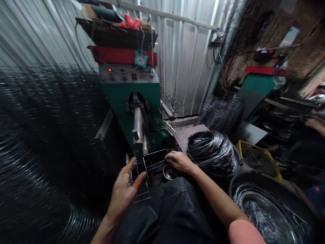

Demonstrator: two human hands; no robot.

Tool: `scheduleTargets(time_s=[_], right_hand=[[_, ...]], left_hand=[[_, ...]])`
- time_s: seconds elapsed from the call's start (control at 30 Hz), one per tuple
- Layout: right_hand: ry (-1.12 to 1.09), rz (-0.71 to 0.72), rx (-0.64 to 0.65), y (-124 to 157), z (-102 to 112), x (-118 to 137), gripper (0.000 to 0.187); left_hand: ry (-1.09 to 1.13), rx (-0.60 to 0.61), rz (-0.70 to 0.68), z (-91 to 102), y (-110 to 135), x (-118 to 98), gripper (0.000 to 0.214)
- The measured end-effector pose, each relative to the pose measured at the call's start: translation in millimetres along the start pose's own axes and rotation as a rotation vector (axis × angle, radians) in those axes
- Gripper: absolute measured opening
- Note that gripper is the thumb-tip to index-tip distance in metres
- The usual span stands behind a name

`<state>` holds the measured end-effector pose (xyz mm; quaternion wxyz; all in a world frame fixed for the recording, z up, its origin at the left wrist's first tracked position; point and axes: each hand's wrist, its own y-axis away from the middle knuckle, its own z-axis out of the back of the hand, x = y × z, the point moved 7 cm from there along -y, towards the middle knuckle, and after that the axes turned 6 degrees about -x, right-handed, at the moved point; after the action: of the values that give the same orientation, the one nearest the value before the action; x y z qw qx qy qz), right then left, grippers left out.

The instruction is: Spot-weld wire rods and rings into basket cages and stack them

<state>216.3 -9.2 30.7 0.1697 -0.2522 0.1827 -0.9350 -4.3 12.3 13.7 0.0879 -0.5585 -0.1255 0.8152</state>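
Note:
My left hand (pixel 124 188), with orange coverings on its thumb and a finger, grips a thin wire frame (pixel 145 196). That frame stands below the electrode arms of a green machine, which looks like a spot welder (pixel 116 101). Its upper metal arm (pixel 137 127) points toward me, just above the wires. To the right, my right hand (pixel 179 161) has its fingers curled down at the far rim of a small metal bowl (pixel 170 173). Whatever those fingers pinch, if anything, is hidden.
Stacked wire rings (pixel 45 135) fill the left side. On the right are a tub of wire hoops (pixel 215 152), a yellow crate (pixel 259 159) and a large basin of short metal pieces (pixel 264 213). Another person's hand (pixel 316 124) shows at the far right.

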Motion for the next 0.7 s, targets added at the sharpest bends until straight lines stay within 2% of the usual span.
scheduleTargets(time_s=[0.07, 0.1, 0.13, 0.2, 0.33, 0.43, 0.57, 0.63, 0.7], right_hand=[[0.004, -0.055, 0.0, -3.2, -8.8, -21.7, 0.017], [0.006, -0.064, 0.016, -5.6, -14.5, -27.6, 0.019], [0.005, -0.063, 0.036, -8.8, -19.7, -30.3, 0.02], [0.002, -0.052, 0.056, -18.6, -23.9, -29.6, 0.021], [0.019, -0.052, 0.033, -45.4, -4.4, -22.9, 0.021], [0.017, -0.068, 0.1, -51.3, 3.3, -20.8, 0.022], [0.048, -0.084, 0.187, -29.8, -19.3, -28.5, 0.024], [0.042, -0.102, 0.15, -18.5, -32.0, -36.0, 0.025], [-0.026, -0.118, 0.071, -13.0, -39.9, -41.7, 0.025]], left_hand=[[0.005, -0.214, 0.142, 21.5, -2.8, 34.2, 0.069], [0.044, -0.275, 0.229, 25.5, -1.7, 51.8, 0.067], [0.11, -0.285, 0.301, 23.4, -0.3, 67.2, 0.064], [0.27, -0.221, 0.407, 7.8, 2.3, 88.6, 0.057], [0.474, -0.106, 0.478, -24.4, 3.0, 98.1, 0.056], [0.521, -0.122, 0.522, -32.0, 3.8, 103.1, 0.07], [0.452, -0.256, 0.54, -24.0, 1.3, 121.0, 0.076], [0.381, -0.305, 0.51, -18.2, -3.8, 124.1, 0.069], [0.398, -0.266, 0.517, -19.0, -9.9, 122.3, 0.059]])
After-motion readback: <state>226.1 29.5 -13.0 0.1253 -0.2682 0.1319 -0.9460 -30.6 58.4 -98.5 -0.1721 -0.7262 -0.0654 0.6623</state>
